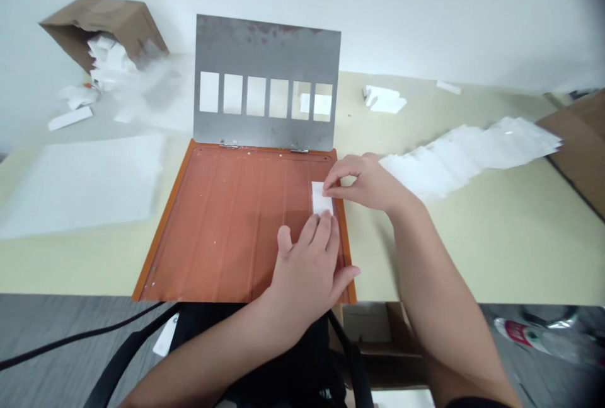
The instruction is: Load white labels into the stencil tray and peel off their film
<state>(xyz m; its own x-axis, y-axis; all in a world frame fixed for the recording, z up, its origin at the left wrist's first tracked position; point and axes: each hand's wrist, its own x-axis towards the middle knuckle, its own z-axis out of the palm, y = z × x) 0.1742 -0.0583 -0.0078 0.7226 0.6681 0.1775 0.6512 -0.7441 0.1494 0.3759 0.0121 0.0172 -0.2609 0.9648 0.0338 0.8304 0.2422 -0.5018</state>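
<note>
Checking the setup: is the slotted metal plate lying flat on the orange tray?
No, the metal plate stands raised, hinged to the orange tray.

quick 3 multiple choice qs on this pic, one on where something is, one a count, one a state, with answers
1. Where does the white strip lie on the orange tray?
A) Near its right edge
B) Near its left edge
C) On its hinges

2. How many windows does the grey metal plate have?
A) Four
B) Five
C) Six

3. How does the cardboard box stand?
A) Upright and closed
B) Tipped over, spilling its contents
C) Flattened

Answers:
1. A: the strip lies by the tray's right edge, between the left hand and right hand.
2. C: six rectangular openings run in a row.
3. B: the box lies tilted at the back left, with white pieces coming from its mouth.
</note>
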